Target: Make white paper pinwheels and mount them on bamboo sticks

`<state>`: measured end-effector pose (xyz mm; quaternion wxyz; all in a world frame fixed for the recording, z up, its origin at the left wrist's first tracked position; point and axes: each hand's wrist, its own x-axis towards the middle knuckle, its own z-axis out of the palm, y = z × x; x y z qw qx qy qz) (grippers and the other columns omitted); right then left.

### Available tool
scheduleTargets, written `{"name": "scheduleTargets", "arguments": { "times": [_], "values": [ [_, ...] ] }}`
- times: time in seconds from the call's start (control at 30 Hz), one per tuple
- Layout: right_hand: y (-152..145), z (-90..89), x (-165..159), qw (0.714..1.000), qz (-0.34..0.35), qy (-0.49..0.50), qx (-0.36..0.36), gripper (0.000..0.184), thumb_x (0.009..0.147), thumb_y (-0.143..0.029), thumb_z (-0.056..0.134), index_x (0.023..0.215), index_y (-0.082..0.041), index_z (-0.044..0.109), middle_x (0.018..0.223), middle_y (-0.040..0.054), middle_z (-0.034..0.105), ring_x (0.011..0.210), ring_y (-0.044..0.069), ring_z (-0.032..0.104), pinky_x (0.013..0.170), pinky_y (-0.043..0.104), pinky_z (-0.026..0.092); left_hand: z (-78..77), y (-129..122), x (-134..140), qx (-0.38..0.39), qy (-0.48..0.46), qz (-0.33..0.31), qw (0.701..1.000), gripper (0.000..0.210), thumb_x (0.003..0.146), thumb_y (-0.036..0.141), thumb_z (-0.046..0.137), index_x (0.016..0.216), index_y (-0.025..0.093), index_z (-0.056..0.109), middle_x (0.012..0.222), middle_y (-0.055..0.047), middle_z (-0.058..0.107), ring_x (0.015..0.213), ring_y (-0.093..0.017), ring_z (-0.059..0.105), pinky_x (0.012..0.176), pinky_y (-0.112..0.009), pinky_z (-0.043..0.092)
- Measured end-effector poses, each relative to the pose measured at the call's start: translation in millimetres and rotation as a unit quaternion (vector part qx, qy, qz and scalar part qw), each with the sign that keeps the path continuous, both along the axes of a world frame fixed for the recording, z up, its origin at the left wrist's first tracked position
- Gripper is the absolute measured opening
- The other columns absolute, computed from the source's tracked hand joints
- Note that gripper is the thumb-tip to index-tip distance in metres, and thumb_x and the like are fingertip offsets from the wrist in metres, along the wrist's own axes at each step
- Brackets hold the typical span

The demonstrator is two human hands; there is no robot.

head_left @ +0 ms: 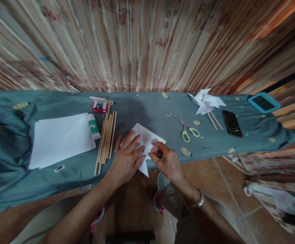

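A square white sheet of paper (149, 134), cut in from its corners, lies at the table's front edge with one pointed flap hanging over it. My left hand (127, 157) rests on the paper's left side, fingers spread and pressing it down. At the paper's middle, the thumb and index finger of my right hand (166, 159) are pinched together. Something small and dark shows between the curled fingers, too small to name. Right of the paper lie scissors (186, 130) with green handles, their blades apart.
Wooden sticks (106, 139), a glue stick (93, 126), a stack of white paper (61, 140) and a red box of small metal pieces (100, 105) lie left. Finished pinwheels (205, 101), a phone (232, 124) and a blue-framed tablet (264, 102) lie right. A curtain (147, 44) hangs behind.
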<state>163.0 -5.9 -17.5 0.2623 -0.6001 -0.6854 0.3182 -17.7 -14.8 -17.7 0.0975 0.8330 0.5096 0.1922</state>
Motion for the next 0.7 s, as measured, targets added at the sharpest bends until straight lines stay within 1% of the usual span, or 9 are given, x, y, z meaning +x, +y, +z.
{"name": "scheduleTargets", "arguments": {
  "times": [0.17,0.33,0.43,0.5,0.6,0.7],
  "values": [
    [0.7,2.8,-1.3,1.000,-0.007,-0.002,-0.011,0.029,0.078,-0.021,0.061,0.107,-0.019,0.060,0.076,-0.0010,0.068,0.071,0.015,0.064,0.073,0.028,0.051,0.3,0.5,1.7,0.002,0.001,-0.002,1.000,0.029,0.090,0.031,0.050,0.109,0.021,0.069,0.137,-0.014,0.053,0.138,-0.036,0.031,0.109,-0.066,0.021],
    [0.1,5.2,-2.1,1.000,-0.003,-0.004,-0.006,0.028,0.079,-0.020,0.060,0.106,-0.020,0.060,0.076,-0.0009,0.068,0.072,0.016,0.065,0.073,0.028,0.052,-0.9,0.9,2.6,0.009,0.000,-0.003,1.000,0.028,0.091,0.030,0.049,0.108,0.021,0.069,0.136,-0.013,0.055,0.138,-0.035,0.031,0.108,-0.065,0.021],
    [-1.7,5.3,-2.0,1.000,0.001,-0.017,0.006,0.027,0.080,-0.019,0.060,0.107,-0.020,0.059,0.076,-0.0005,0.068,0.072,0.016,0.065,0.073,0.029,0.052,-1.2,0.6,3.1,0.008,-0.003,-0.004,1.000,0.028,0.091,0.029,0.049,0.108,0.020,0.069,0.136,-0.013,0.055,0.138,-0.035,0.031,0.109,-0.065,0.020],
    [-3.7,4.5,-1.2,0.999,0.007,-0.034,0.029,0.027,0.081,-0.019,0.060,0.108,-0.019,0.060,0.079,0.0013,0.069,0.076,0.018,0.065,0.075,0.031,0.053,-1.5,0.5,3.6,0.008,-0.001,-0.005,1.000,0.028,0.091,0.029,0.049,0.109,0.020,0.069,0.135,-0.013,0.055,0.137,-0.035,0.032,0.109,-0.064,0.020],
    [-7.7,1.9,0.7,0.991,0.043,-0.078,0.099,0.024,0.085,-0.021,0.057,0.108,-0.017,0.062,0.096,0.0080,0.070,0.092,0.022,0.064,0.087,0.037,0.052,-1.8,0.9,4.3,0.010,0.004,-0.006,1.000,0.029,0.091,0.030,0.049,0.110,0.019,0.068,0.135,-0.013,0.056,0.137,-0.035,0.032,0.109,-0.064,0.020],
    [-11.5,-0.6,1.3,0.972,0.093,-0.132,0.171,0.025,0.091,-0.023,0.049,0.110,-0.018,0.064,0.121,0.0119,0.062,0.113,0.026,0.055,0.097,0.043,0.047,-0.8,1.8,5.2,0.009,0.001,-0.005,1.000,0.029,0.091,0.031,0.048,0.108,0.019,0.069,0.134,-0.012,0.057,0.137,-0.035,0.032,0.109,-0.064,0.020]
  ]
}}
